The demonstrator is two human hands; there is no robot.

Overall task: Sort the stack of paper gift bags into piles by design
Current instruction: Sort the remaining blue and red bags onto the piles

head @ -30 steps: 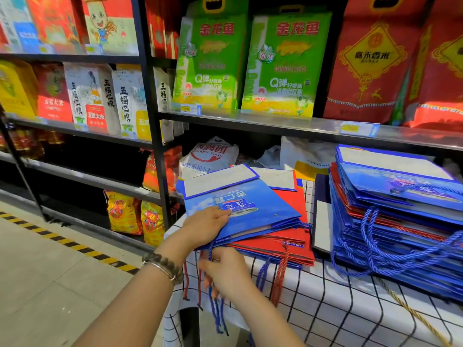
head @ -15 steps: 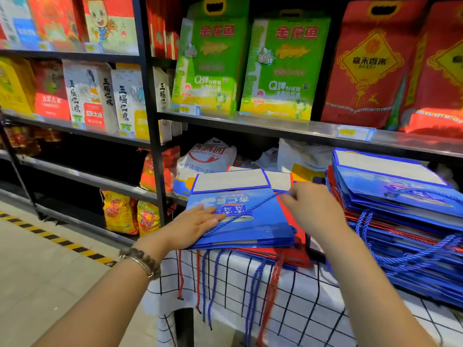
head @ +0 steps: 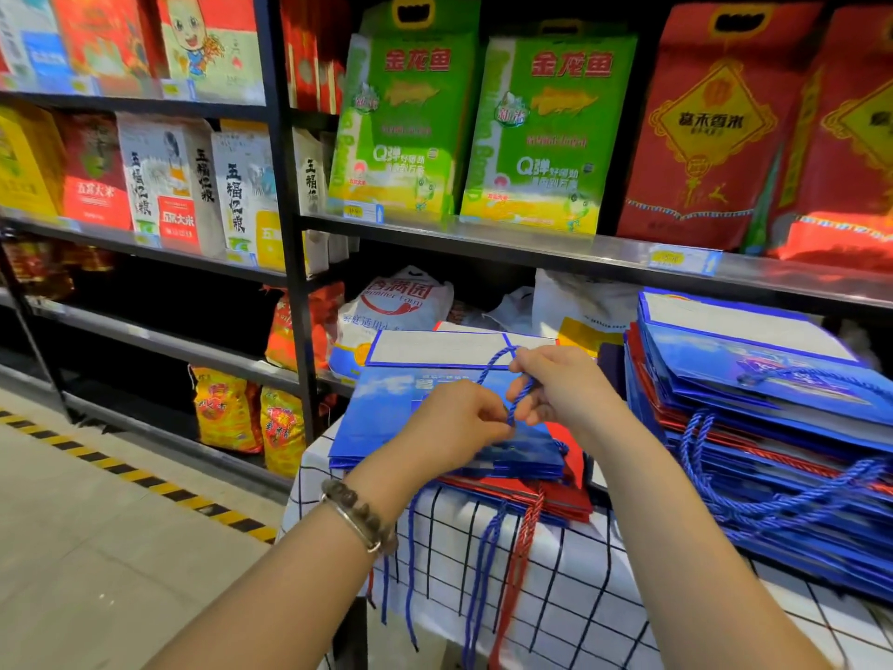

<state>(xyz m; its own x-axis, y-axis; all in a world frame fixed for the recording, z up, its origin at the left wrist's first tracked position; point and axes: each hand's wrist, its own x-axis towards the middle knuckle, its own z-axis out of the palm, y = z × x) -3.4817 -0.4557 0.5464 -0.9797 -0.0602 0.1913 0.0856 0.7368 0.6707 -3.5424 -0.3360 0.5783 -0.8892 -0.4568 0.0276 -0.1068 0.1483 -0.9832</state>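
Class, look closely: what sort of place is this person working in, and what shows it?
Probably a grocery shop: green rice bags stand on a metal shelf with price tags on its edge.

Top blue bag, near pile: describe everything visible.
The blue bag is flat glossy paper with a sky print, blurred lettering and a white flap at its far end. It lies atop a small pile of red and blue bags on the checked tablecloth. The left hand and right hand both pinch its blue twisted cord above its face.
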